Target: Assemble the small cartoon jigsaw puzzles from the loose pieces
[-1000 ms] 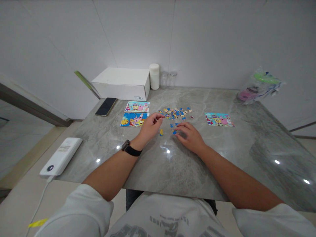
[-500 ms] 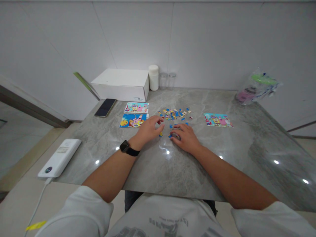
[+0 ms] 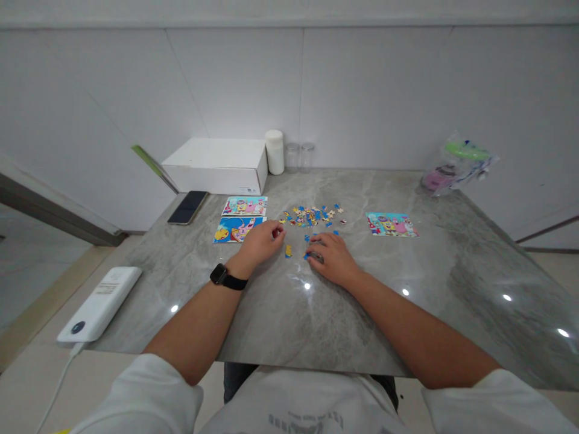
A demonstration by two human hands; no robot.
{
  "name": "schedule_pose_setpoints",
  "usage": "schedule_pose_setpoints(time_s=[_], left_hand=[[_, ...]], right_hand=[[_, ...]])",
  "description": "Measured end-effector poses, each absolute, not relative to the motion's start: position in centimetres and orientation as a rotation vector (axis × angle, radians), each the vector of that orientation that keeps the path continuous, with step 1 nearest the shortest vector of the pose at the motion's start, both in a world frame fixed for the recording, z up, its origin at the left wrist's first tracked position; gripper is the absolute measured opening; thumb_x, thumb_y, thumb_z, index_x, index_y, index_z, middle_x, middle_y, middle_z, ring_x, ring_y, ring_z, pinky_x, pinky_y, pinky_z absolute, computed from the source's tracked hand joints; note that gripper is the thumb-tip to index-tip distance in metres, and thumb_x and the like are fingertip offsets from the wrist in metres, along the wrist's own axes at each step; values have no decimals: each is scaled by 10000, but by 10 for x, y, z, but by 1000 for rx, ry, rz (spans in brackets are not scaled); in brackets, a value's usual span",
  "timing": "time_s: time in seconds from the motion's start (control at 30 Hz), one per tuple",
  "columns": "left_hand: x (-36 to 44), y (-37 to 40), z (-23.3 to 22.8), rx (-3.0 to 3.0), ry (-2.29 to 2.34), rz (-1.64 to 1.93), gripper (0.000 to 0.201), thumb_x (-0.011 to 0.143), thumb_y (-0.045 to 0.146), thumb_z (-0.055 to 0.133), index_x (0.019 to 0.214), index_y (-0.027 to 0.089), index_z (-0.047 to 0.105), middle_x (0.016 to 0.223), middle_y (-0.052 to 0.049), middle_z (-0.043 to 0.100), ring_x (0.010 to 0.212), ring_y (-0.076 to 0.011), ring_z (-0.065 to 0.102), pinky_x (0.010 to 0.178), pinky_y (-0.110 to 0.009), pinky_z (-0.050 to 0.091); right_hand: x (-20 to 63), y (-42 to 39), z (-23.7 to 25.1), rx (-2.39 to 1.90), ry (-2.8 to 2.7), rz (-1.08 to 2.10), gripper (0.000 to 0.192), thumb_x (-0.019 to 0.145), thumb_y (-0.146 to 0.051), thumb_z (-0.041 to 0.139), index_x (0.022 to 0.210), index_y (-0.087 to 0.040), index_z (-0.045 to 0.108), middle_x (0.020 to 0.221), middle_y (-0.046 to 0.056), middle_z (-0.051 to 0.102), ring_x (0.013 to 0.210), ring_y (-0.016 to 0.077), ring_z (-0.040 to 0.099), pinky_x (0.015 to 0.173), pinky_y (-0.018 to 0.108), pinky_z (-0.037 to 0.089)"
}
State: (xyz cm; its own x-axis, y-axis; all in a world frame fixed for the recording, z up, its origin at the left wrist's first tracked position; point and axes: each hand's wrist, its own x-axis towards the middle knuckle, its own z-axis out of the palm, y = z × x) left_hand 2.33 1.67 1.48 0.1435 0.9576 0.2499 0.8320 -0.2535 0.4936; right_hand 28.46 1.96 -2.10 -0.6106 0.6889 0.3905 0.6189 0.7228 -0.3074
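Note:
My left hand (image 3: 259, 242) rests on the grey marble table (image 3: 289, 319), a black watch on its wrist, fingertips pinched on a small reddish puzzle piece (image 3: 275, 232). My right hand (image 3: 332, 258) lies flat on the table with fingers spread, its tips touching a few blue pieces (image 3: 307, 255). A yellow piece (image 3: 287, 251) lies between the two hands. Just beyond them is a scatter of several loose puzzle pieces (image 3: 312, 214).
Two cartoon picture cards (image 3: 245, 206) (image 3: 237, 229) lie left of the scatter and a third card (image 3: 391, 223) right of it. A phone (image 3: 187, 207), white box (image 3: 217, 163), white jar (image 3: 274, 152), glass jars (image 3: 299, 157), plastic bag (image 3: 456, 164) and power bank (image 3: 100, 304) stand around.
Both hands have drawn back a little towards me from the scatter. The left fingers have closed from reaching out to a pinch.

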Motion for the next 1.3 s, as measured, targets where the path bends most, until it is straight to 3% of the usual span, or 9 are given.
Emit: schedule_pose_setpoints(time_s=[0.17,0.3,0.53,0.7,0.8,0.93,1.07,1.3], left_hand=[[5,27,17,2032,1868,854,250,966,414,565,839,220,658,737,-13,648,688,-188,560,648,-310,352],[-21,40,39,1743,1923,1166,435,991,503,505,669,211,516,627,13,516,659,-165,489,629,-304,335],[-32,65,59,1708,1827,1213,355,983,460,541,780,187,641,649,25,537,662,-144,496,632,-283,372],[-8,95,38,1971,1794,923,125,917,279,604,933,211,707,841,-23,717,802,-194,652,739,-312,489],[7,102,19,2200,1785,725,150,902,213,603,995,217,721,962,-60,751,900,-230,688,830,-357,534],[14,98,-5,2377,1782,806,232,934,192,554,1118,198,695,1075,-100,737,1022,-262,684,957,-420,551],[9,93,-17,2426,1774,795,259,931,206,572,1169,192,675,1126,-122,728,1079,-291,675,999,-467,555],[10,93,-21,2449,1766,734,366,950,256,607,1312,203,627,1237,-112,744,1138,-305,679,1042,-475,533]], right_hand=[[288,26,-18,-1002,-2326,286,177,908,-267,744,1077,-250,792,1254,104,719,1205,290,639,1092,496,474],[302,47,-4,-1008,-2127,384,160,935,-260,677,1052,-249,786,1145,91,744,1115,260,679,1046,454,512],[319,97,34,-1141,-2036,403,143,924,-278,659,962,-259,796,1061,58,773,1035,239,700,987,398,524],[298,131,62,-1148,-2204,375,160,918,-243,681,1013,-221,808,1043,63,784,989,219,697,932,346,514],[283,137,60,-1124,-2338,384,187,940,-220,666,1068,-211,802,1083,73,785,1012,216,695,941,334,503],[272,130,29,-1189,-2449,302,216,979,-204,628,1127,-196,786,1159,98,773,1108,230,679,1008,339,470],[271,125,5,-1262,-2581,195,207,981,-272,658,1130,-198,782,1129,111,767,1115,264,666,999,367,452],[269,123,6,-1338,-2564,168,210,948,-356,717,1095,-219,777,1118,108,761,1116,283,655,989,384,432]])
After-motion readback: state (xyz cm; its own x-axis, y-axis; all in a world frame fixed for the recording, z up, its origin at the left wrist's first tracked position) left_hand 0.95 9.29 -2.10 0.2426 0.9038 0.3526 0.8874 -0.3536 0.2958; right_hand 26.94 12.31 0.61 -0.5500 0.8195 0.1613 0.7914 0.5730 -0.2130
